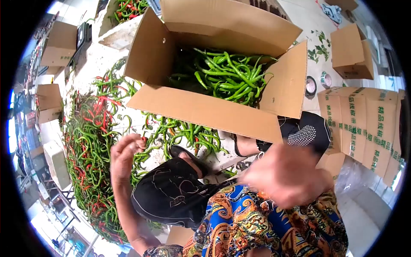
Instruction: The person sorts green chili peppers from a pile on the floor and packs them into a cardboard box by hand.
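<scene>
My left hand (125, 156) is raised on the left, over the edge of the chili pile, with its fingers curled together. A small red spot shows at the fingertips; I cannot tell whether it is a chili in the hand or one behind it. My right hand (287, 175) is smeared by motion in front of my patterned top, below the near flap of the cardboard box, and its fingers cannot be made out. The open cardboard box (205, 113) holds a heap of green chilies (231, 77). Loose green chilies (184, 135) lie on the floor by my shoe.
A large pile of mixed red and green chilies (92, 171) spreads over the floor on the left. Printed cartons (359, 124) stand at right, near rolls of tape (311, 85). Another carton (352, 51) stands behind them. A white foam box (56, 165) sits left of the pile.
</scene>
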### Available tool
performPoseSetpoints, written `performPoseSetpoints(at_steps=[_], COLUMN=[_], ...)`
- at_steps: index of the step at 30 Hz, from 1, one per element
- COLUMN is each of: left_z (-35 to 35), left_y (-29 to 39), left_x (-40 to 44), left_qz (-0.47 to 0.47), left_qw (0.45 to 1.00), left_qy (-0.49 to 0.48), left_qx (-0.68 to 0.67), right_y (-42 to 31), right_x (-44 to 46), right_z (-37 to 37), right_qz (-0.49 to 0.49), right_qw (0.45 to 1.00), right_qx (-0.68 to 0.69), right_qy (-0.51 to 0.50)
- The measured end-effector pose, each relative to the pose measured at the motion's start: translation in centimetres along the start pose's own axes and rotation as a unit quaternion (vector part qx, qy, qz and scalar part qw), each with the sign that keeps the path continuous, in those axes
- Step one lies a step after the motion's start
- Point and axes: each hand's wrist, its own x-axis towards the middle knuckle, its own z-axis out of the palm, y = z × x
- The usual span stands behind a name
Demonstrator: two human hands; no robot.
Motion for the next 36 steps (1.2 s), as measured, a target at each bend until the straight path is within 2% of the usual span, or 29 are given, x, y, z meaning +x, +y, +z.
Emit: performPoseSetpoints(at_steps=[1, 2, 3, 4, 5, 6, 7, 8, 9, 10, 11, 12, 13, 14, 16, 17, 18, 19, 20, 21, 22, 24, 27, 28, 30, 32, 34, 36], left_z=[-0.8, -1.7, -2.6, -3.2, -3.8, -4.5, -4.7, -4.8, -4.7, -4.2, -3.8, -2.8, -0.6, -0.3, 1.0, 1.7, 1.8, 1.8, 2.5, 2.7, 2.7, 2.3, 0.7, 0.0, -1.0, -1.5, -1.6, -1.2], left_y=[-3.3, -7.1, -12.0, -17.4, -23.0, -28.2, -31.8, -35.7, -41.0, -44.6, -46.8, -48.9, -38.8, -41.1, -37.6, -36.6, -36.5, -39.2, -36.2, -33.8, -32.4, -30.4, -27.3, -26.1, -23.8, -22.6, -22.3, -22.3], left_x=[-0.3, -0.3, -0.6, -0.9, -0.9, -1.4, -2.0, -2.7, -3.3, -3.7, -4.0, -3.9, -3.8, -3.3, -2.3, -2.0, -1.3, -0.2, 0.4, 1.1, 1.6, 3.2, 5.3, 6.2, 8.3, 11.0, 13.8, 16.1], left_qz=[-0.048, -0.095, -0.134, -0.174, -0.178, -0.186, -0.209, -0.233, -0.228, -0.219, -0.208, -0.196, -0.235, -0.215, -0.228, -0.209, -0.187, -0.162, -0.137, -0.111, -0.086, -0.046, -0.012, -0.011, 0.012, 0.083, 0.119, 0.174], left_qw=[0.998, 0.992, 0.989, 0.984, 0.983, 0.981, 0.976, 0.968, 0.966, 0.963, 0.963, 0.963, 0.951, 0.948, 0.939, 0.945, 0.950, 0.956, 0.960, 0.966, 0.969, 0.963, 0.928, 0.931, 0.941, 0.942, 0.938, 0.912], left_qy=[-0.003, -0.007, 0.006, 0.021, 0.029, 0.043, 0.065, 0.089, 0.111, 0.129, 0.157, 0.182, 0.198, 0.231, 0.256, 0.252, 0.249, 0.244, 0.242, 0.223, 0.202, 0.187, 0.182, 0.182, 0.182, 0.190, 0.191, 0.222], left_qx=[0.042, 0.086, 0.057, 0.029, 0.032, 0.035, 0.004, -0.028, -0.060, -0.091, -0.065, -0.041, 0.030, 0.046, -0.031, -0.026, -0.022, 0.029, 0.034, 0.073, 0.112, 0.190, 0.325, 0.316, 0.283, 0.264, 0.262, 0.299], right_y=[0.2, 0.5, 1.5, 3.3, 5.8, 9.3, 12.2, 16.8, 17.7, 19.3, 18.9, 20.1, 21.3, 22.3, 24.3, 25.4, 25.2, 26.2, 27.6, 23.1, 26.1, 27.1, 25.3, 25.7, 24.4, 24.4, 25.6, 26.3], right_x=[-1.2, -2.9, -3.6, -4.7, -6.2, -9.4, -11.1, -16.1, -16.5, -18.9, -18.0, -18.2, -18.8, -19.5, -20.2, -20.6, -19.5, -19.6, -20.2, -13.8, -15.4, -12.7, -8.1, -8.3, -8.6, -12.0, -13.1, -13.3], right_z=[2.8, 6.2, 9.0, 12.4, 15.7, 20.4, 22.4, 26.7, 26.0, 27.4, 26.7, 27.3, 28.2, 29.1, 30.9, 31.8, 32.1, 33.1, 34.1, 32.5, 34.9, 36.0, 35.5, 35.5, 33.2, 32.2, 30.4, 29.6], right_qz=[-0.011, 0.098, 0.183, 0.278, 0.296, 0.390, 0.511, 0.501, 0.590, 0.626, 0.646, 0.665, 0.663, 0.660, 0.691, 0.715, 0.726, 0.714, 0.699, 0.709, 0.687, 0.531, 0.536, 0.545, 0.554, 0.503, 0.513, 0.540], right_qw=[0.995, 0.969, 0.935, 0.899, 0.914, 0.894, 0.825, 0.848, 0.763, 0.723, 0.729, 0.732, 0.736, 0.739, 0.711, 0.684, 0.678, 0.694, 0.712, 0.687, 0.706, 0.765, 0.766, 0.790, 0.807, 0.858, 0.825, 0.784], right_qx=[0.066, 0.193, 0.232, 0.249, 0.213, 0.142, 0.139, 0.091, 0.237, 0.287, 0.223, 0.109, 0.086, 0.065, 0.048, 0.117, 0.103, 0.084, 0.065, 0.159, 0.169, 0.364, 0.346, 0.245, 0.080, -0.073, -0.233, -0.304], right_qy=[-0.072, -0.118, -0.197, -0.228, -0.176, -0.167, -0.198, -0.147, -0.116, -0.053, -0.039, -0.103, -0.110, -0.118, -0.118, -0.087, -0.049, -0.039, -0.027, 0.022, 0.023, 0.014, -0.076, -0.139, -0.188, -0.073, -0.043, -0.044])
